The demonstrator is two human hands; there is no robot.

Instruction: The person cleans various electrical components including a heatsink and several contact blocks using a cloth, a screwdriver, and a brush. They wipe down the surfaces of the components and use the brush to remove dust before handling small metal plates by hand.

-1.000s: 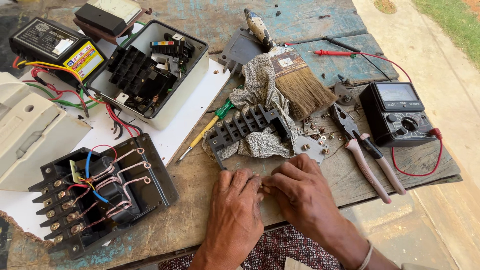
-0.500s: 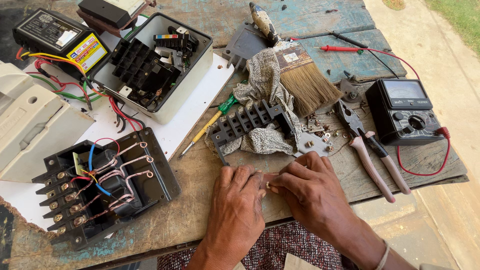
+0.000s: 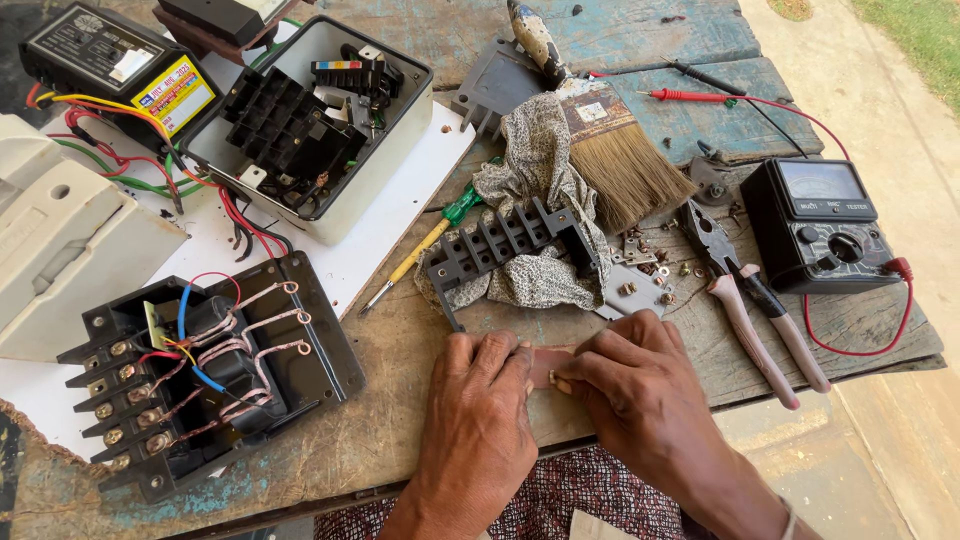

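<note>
Left hand [image 3: 478,412] and right hand [image 3: 635,392] pinch a small copper strip [image 3: 549,364] at the workbench [image 3: 400,420] edge — a slip could drop it — beside loose screws [image 3: 650,285].

Small flat reddish-brown piece [image 3: 550,365] mostly covered by left hand [image 3: 480,410] and right hand [image 3: 640,395], shape not determinable; cream plastic housing [image 3: 60,240] cut by left edge; black lidded box [image 3: 225,15] cut by top edge; loose small screws [image 3: 655,280] too small to identify.
</note>
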